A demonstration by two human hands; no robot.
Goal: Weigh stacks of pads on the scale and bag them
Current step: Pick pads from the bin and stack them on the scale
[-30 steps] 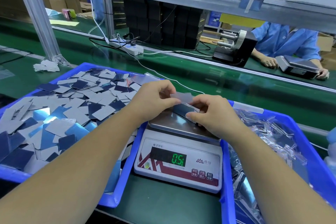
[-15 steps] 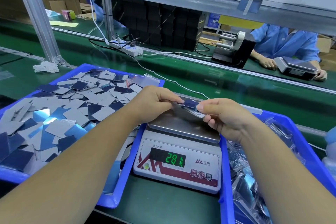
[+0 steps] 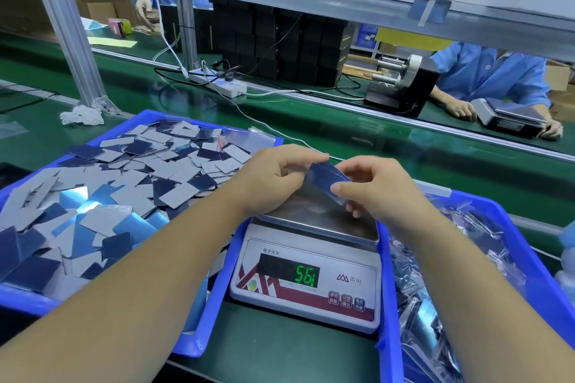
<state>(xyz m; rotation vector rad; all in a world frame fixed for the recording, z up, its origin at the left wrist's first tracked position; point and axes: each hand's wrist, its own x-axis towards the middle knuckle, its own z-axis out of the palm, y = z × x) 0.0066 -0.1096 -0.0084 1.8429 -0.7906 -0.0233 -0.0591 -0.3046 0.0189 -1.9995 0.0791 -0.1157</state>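
A white digital scale (image 3: pixel 306 289) with a steel pan stands between two blue bins; green digits glow on its display. Above the pan both hands hold a small stack of dark blue pads in a clear bag (image 3: pixel 326 179). My left hand (image 3: pixel 273 179) pinches the bag's left end. My right hand (image 3: pixel 378 190) pinches its right lower edge between thumb and fingers. The stack hangs tilted, clear of the pan. The left blue bin (image 3: pixel 214 283) holds several loose grey and blue pads (image 3: pixel 130 190).
The right blue bin (image 3: pixel 529 261) holds several filled clear bags. Behind runs a green conveyor belt with a power strip (image 3: pixel 217 84), a tape dispenser (image 3: pixel 401 84) and stacked black boxes. A person in blue sits opposite at a second scale (image 3: pixel 510 116). Aluminium posts stand left.
The bagged stack has been lifted off the pan and tilted. My right hand shifted to its lower right edge. The scale's reading keeps changing.
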